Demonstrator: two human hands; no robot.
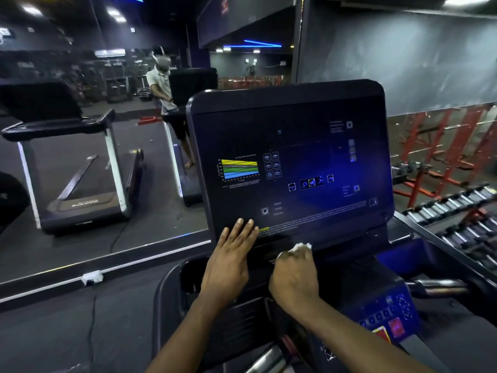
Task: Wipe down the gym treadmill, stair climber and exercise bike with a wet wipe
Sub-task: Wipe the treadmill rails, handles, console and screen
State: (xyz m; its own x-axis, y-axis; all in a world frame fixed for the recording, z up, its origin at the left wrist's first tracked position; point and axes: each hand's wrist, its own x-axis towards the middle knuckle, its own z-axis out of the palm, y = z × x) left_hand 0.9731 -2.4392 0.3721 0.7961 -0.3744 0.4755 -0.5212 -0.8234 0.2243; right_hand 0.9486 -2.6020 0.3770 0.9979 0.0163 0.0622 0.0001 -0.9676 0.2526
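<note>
The treadmill's black console panel (290, 162) fills the middle of the head view, with a coloured chart and small icons printed on it. My left hand (228, 261) lies flat with straight fingers against the panel's lower left edge. My right hand (294, 275) grips a crumpled white wet wipe (300, 247), pressing it on the ledge just below the panel. Only a small part of the wipe shows past my knuckles.
A wall mirror (80, 130) on the left reflects treadmills and a person. A dumbbell rack (457, 219) and red frames stand at the right. The blue control pad (387, 316) with buttons and a handlebar (441, 286) sit at lower right. A socket (92, 277) lies on the floor.
</note>
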